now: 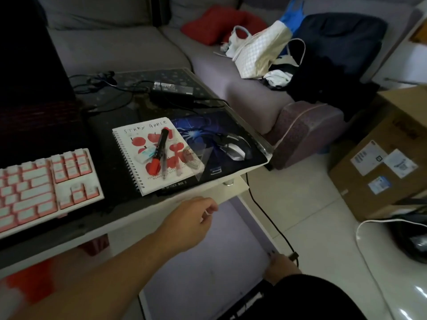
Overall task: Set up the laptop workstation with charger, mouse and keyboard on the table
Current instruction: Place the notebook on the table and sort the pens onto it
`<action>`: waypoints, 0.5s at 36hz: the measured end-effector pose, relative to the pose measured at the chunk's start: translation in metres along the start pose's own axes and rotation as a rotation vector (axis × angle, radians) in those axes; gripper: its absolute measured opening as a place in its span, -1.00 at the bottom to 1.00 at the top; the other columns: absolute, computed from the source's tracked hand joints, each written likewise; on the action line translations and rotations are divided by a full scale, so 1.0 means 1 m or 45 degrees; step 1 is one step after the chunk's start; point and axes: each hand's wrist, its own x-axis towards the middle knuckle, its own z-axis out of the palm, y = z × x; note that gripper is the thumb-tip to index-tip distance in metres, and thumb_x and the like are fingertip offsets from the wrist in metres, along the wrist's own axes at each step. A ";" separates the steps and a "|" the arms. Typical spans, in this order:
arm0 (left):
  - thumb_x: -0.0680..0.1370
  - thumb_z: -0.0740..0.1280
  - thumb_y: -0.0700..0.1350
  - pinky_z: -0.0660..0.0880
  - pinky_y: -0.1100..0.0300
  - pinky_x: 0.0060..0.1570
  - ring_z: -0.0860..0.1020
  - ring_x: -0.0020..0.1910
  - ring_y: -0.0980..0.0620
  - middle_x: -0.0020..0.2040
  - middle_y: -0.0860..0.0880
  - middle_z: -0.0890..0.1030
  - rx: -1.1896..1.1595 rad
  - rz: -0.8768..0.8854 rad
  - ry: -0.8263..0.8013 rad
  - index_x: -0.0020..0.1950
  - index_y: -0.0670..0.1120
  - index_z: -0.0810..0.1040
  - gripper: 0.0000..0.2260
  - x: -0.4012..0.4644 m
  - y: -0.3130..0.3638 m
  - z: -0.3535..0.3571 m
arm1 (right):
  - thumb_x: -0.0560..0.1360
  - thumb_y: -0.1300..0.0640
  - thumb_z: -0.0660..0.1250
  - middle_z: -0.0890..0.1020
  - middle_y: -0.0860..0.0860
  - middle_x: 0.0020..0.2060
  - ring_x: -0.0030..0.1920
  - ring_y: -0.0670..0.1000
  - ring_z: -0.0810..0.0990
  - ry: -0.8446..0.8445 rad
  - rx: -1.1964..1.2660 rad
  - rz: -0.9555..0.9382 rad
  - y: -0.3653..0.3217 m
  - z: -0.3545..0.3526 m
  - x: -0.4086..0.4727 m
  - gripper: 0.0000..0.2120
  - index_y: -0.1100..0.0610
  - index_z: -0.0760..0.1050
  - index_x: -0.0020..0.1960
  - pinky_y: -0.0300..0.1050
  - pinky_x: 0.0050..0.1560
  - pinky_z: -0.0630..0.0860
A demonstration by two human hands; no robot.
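One keyboard [44, 183], one mouse [233, 146], one charger brick [173, 88] and one laptop [34, 88] sit on the worktop [111, 218]. One notebook [157, 155] carries one red marker [159, 151]. Two hands show, left [196, 218] and right [280, 265].

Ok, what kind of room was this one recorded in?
Most likely a home living room: a grey sofa with bags and clothes on it, a low table carrying a keyboard and mouse, and a cardboard box on the tiled floor.

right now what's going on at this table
A person is setting up a laptop workstation. The keyboard lies at the table's front, the mouse sits on its mouse pad, and the charger brick lies further back. The left hand hovers near the table edge, pinching something small. The right hand holds a black cable's plug down low.
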 end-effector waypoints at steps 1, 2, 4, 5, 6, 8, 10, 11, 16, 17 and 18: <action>0.65 0.33 -0.13 0.61 0.26 0.05 0.60 0.02 0.22 0.13 0.22 0.60 0.007 -0.002 -0.014 0.27 0.11 0.61 -0.76 0.001 -0.002 0.002 | 0.55 0.27 0.34 0.69 0.19 0.01 -0.03 0.15 0.76 0.003 0.067 -0.018 0.000 0.002 0.003 -0.88 0.08 0.47 -0.01 -0.05 0.04 0.70; 0.65 0.33 -0.13 0.61 0.27 0.07 0.60 0.02 0.23 0.15 0.22 0.59 0.015 -0.004 -0.029 0.28 0.11 0.61 -0.76 0.004 -0.005 0.005 | 0.48 0.29 0.36 0.73 0.22 -0.08 -0.18 0.15 0.78 0.011 0.134 -0.026 0.004 0.005 0.014 -0.89 0.14 0.50 -0.04 0.05 -0.05 0.74; 0.66 0.33 -0.11 0.59 0.25 0.12 0.58 0.06 0.22 0.18 0.23 0.56 0.050 0.007 -0.049 0.31 0.10 0.59 -0.76 0.009 -0.010 0.011 | 0.44 0.30 0.37 0.74 0.28 -0.21 -0.30 0.20 0.78 -0.036 0.251 -0.049 0.003 0.006 0.024 -0.91 0.25 0.50 -0.07 0.12 -0.19 0.74; 0.66 0.33 -0.09 0.57 0.22 0.17 0.57 0.10 0.20 0.21 0.22 0.54 0.083 0.019 -0.060 0.33 0.09 0.57 -0.75 0.012 -0.014 0.015 | 0.47 0.29 0.38 0.74 0.29 -0.19 -0.30 0.21 0.78 -0.035 0.279 -0.086 -0.003 0.005 0.028 -0.89 0.30 0.49 -0.05 0.09 -0.24 0.74; 0.65 0.34 -0.05 0.55 0.18 0.22 0.54 0.17 0.19 0.26 0.21 0.53 0.118 0.037 -0.075 0.35 0.09 0.55 -0.73 0.013 -0.017 0.016 | 0.51 0.29 0.40 0.73 0.29 -0.15 -0.30 0.20 0.78 0.004 0.312 -0.121 -0.010 0.005 0.030 -0.85 0.32 0.48 0.01 0.05 -0.28 0.73; 0.61 0.38 0.07 0.49 0.13 0.32 0.48 0.30 0.15 0.36 0.20 0.46 0.177 0.069 -0.125 0.41 0.10 0.48 -0.62 0.019 -0.025 0.019 | 0.57 0.25 0.43 0.71 0.24 -0.09 -0.29 0.15 0.78 0.054 0.385 -0.213 -0.023 0.008 0.039 -0.83 0.27 0.48 0.09 0.06 -0.22 0.74; 0.52 0.43 0.17 0.45 0.09 0.35 0.44 0.38 0.08 0.43 0.15 0.39 0.294 0.089 -0.189 0.48 0.08 0.41 -0.44 0.027 -0.034 0.022 | 0.60 0.18 0.43 0.71 0.16 -0.11 -0.29 0.08 0.77 0.100 0.382 -0.324 -0.038 0.012 0.052 -0.86 0.16 0.50 0.10 0.06 -0.18 0.75; 0.47 0.46 0.21 0.43 0.06 0.38 0.41 0.43 0.02 0.49 0.10 0.35 0.384 0.081 -0.216 0.54 0.05 0.34 -0.31 0.031 -0.038 0.025 | 0.62 0.15 0.41 0.72 0.11 -0.12 -0.28 0.04 0.77 0.115 0.364 -0.381 -0.044 0.014 0.059 -0.87 0.12 0.50 0.11 0.02 -0.18 0.75; 0.42 0.48 0.31 0.24 0.01 0.57 0.16 0.63 -0.09 0.69 -0.02 0.03 0.581 -0.026 -0.231 0.71 -0.02 -0.09 0.09 0.041 -0.062 0.040 | 0.65 0.17 0.32 0.68 -0.05 -0.08 -0.13 -0.07 0.72 0.263 0.200 -0.627 -0.072 0.027 0.079 -0.70 -0.01 0.31 0.30 -0.09 -0.09 0.72; 0.45 0.48 0.27 0.23 0.01 0.57 0.14 0.64 -0.10 0.70 -0.03 0.01 0.644 -0.025 -0.226 0.71 -0.03 -0.12 0.07 0.042 -0.067 0.044 | 0.63 0.22 0.31 0.66 -0.06 -0.06 -0.09 -0.05 0.71 0.250 0.195 -0.634 -0.076 0.029 0.081 -0.67 -0.03 0.27 0.29 -0.07 -0.07 0.72; 0.48 0.49 0.20 0.23 -0.01 0.57 0.12 0.65 -0.11 0.70 -0.05 -0.02 0.722 -0.039 -0.216 0.70 -0.04 -0.15 0.05 0.043 -0.070 0.047 | 0.60 0.28 0.32 0.65 -0.06 -0.03 -0.04 -0.04 0.70 0.220 0.194 -0.637 -0.081 0.031 0.082 -0.62 -0.05 0.27 0.26 -0.04 -0.01 0.72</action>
